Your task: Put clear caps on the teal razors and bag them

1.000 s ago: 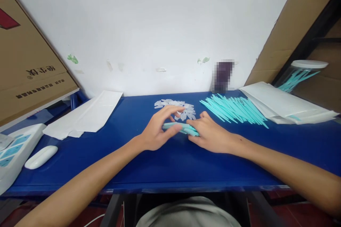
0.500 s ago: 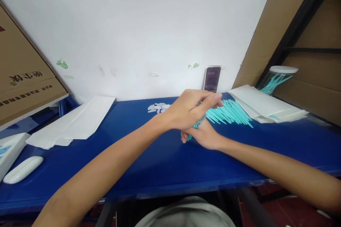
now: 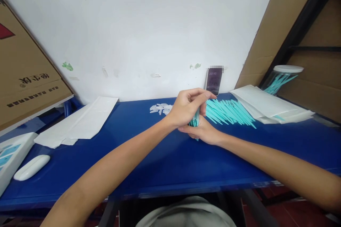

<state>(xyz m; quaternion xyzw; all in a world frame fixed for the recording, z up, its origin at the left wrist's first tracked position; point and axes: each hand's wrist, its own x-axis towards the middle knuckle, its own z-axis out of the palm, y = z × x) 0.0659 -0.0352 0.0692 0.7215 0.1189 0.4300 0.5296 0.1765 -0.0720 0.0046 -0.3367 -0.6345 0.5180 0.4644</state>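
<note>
Both hands meet at mid-table, over the blue table (image 3: 160,163) and just in front of the loose pile of teal sticks (image 3: 230,112). The left hand (image 3: 186,108) is curled shut around the upper part of a small bundle of teal sticks (image 3: 196,120), fingers wrapped across the front. The right hand (image 3: 205,132) cups the bundle's lower end from below and behind, fingers folded in against it. The bundle stands roughly upright, its bottom tips showing just under the right palm, close to the tabletop; whether they touch it I cannot tell. Judgement: the sticks look thin, light, smooth plastic, each one stiff enough but prone to slide lengthwise out of a loose pack. The grip probably belongs around the middle with even squeeze, one hand stopping the ends, not at the tapered tips. White plastic bits (image 3: 160,108) lie just left of the hands. Flat white paper bags (image 3: 266,104) sit to the right, another stack of bags (image 3: 80,120) to the left. A phone (image 3: 214,81) leans on the wall; a lidded jar (image 3: 282,77) holds more sticks. A cardboard box (image 3: 23,81) and a white oval case (image 3: 32,167) sit far left.
</note>
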